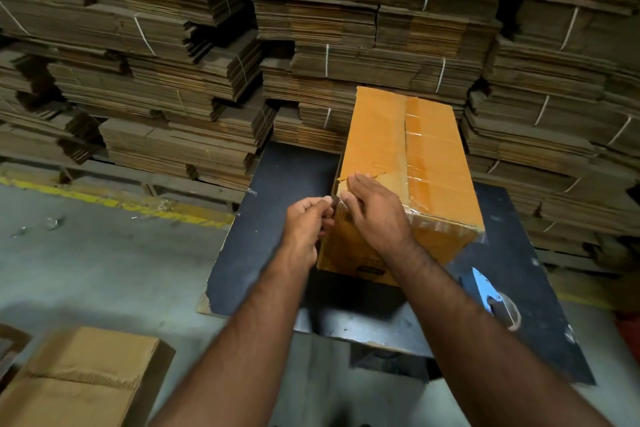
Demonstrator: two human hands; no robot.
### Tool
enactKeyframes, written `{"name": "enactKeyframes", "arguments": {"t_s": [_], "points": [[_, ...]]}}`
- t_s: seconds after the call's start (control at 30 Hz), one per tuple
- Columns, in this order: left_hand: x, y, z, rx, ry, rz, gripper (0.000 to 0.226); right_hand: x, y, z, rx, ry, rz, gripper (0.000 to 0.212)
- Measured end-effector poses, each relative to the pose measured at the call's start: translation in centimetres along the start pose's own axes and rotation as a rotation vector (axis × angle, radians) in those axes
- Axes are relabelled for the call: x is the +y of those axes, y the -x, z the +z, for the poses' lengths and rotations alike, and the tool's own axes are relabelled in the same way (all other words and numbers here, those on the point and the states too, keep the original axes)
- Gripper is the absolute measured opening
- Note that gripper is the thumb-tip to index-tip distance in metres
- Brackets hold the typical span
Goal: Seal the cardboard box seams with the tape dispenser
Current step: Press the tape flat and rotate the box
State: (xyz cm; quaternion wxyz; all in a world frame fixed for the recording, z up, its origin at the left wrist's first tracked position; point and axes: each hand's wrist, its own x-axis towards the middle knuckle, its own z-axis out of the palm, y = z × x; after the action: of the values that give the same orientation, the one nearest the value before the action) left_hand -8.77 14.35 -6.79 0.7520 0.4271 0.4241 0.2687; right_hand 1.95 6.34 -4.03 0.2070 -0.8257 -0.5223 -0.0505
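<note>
cardboard box (412,163) sits on the dark scuffed table (277,218), glossy tape along its top seam. right hand (375,210) lies flat on the near top corner; left hand (308,218) pinches clear tape there. blue tape dispenser (491,295) lies near the table's right edge.
</note>
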Motion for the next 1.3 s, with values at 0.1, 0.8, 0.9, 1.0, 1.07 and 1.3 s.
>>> {"name": "enactKeyframes", "arguments": {"t_s": [0.1, 0.8, 0.9, 1.0, 1.07, 1.3], "points": [[-0.7, -0.7, 0.3, 0.058, -0.069, 0.116, 0.009, 0.3, 0.1, 0.9, -0.015, 0.051, 0.001, 0.045], [1.8, 1.2, 2.8, -0.193, -0.137, 0.124, 0.073, 1.8, 1.0, 1.9, -0.087, 0.085, -0.085, 0.058], [2.1, 0.5, 2.9, -0.249, -0.191, 0.190, 0.077, 1.8, 0.8, 0.9, -0.122, 0.029, -0.093, 0.056], [0.6, 0.7, 2.8, -0.303, -0.461, 0.491, 0.069, 2.6, 1.2, 0.5, -0.039, 0.071, -0.030, 0.056], [-0.5, 0.1, 2.6, -0.341, -0.675, 0.681, 0.062, 3.5, 1.9, 1.0, 0.005, 0.148, -0.001, 0.054], [-1.4, -2.4, 1.7, -0.368, -0.958, 0.965, 0.053, 4.0, 2.0, 1.5, 0.018, 0.060, -0.018, 0.062]]}}
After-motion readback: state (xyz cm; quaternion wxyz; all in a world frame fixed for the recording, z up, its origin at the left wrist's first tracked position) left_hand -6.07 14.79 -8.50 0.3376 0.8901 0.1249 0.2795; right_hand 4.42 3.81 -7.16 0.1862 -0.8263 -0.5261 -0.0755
